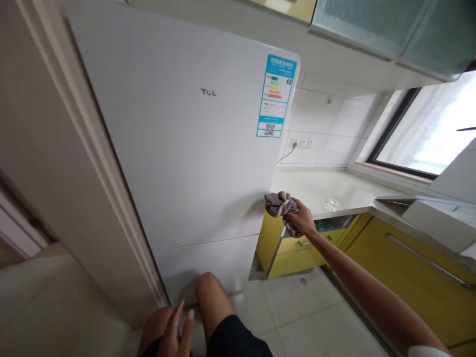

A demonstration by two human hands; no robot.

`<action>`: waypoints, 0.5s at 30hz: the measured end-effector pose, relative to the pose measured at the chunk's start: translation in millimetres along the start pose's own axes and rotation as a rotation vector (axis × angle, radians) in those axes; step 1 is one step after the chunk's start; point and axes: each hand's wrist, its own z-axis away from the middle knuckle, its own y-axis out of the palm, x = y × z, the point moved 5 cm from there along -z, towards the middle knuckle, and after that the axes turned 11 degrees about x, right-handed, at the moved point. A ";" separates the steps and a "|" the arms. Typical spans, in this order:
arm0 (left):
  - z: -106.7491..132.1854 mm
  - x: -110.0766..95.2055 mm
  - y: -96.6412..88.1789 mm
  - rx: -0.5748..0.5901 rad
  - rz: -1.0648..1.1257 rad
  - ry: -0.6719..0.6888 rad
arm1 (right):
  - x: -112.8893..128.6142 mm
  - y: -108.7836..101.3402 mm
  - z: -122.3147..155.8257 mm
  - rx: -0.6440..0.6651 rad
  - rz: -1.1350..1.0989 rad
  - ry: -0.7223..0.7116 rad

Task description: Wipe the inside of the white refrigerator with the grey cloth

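Cloth [278,203] Gripped at the Right Edge of the Refrigerator [193,158]

The cloth, grey-purple with pale bands, is held bunched in the right hand [303,218], whose fingers are closed around it. It is positioned at the right edge of the refrigerator's large door, above the seam of the lower panel [219,260]; whether the door is touched cannot be told. The left hand [176,334] is lowered in front of the refrigerator's bottom left part, near the bent knees [211,292]. Its visible fingers are extended with a narrow gap between them, and the rest of the hand is cut off.

A blue-edged energy label [277,96] is stuck to the refrigerator's upper right corner, and "TCL" lettering [208,92] is set on its upper middle. To the refrigerator's right, a white countertop [320,183] is carried by yellow cabinets [297,263]. Farther right of the refrigerator, a dark-framed window [420,124] is seen, and wall sockets [302,143] are mounted just beyond its edge, one with a plug inserted.
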 end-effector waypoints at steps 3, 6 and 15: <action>14.5 -79.2 35.9 0.122 0.316 0.078 | 46.2 10.7 31.2 0.056 -0.113 -0.111; 37.0 -159.4 56.3 0.177 0.461 0.301 | 95.6 22.5 64.0 0.067 -0.038 -0.243; 60.5 -216.0 43.5 0.113 0.645 0.544 | 229.0 47.3 157.7 -0.165 0.274 -0.891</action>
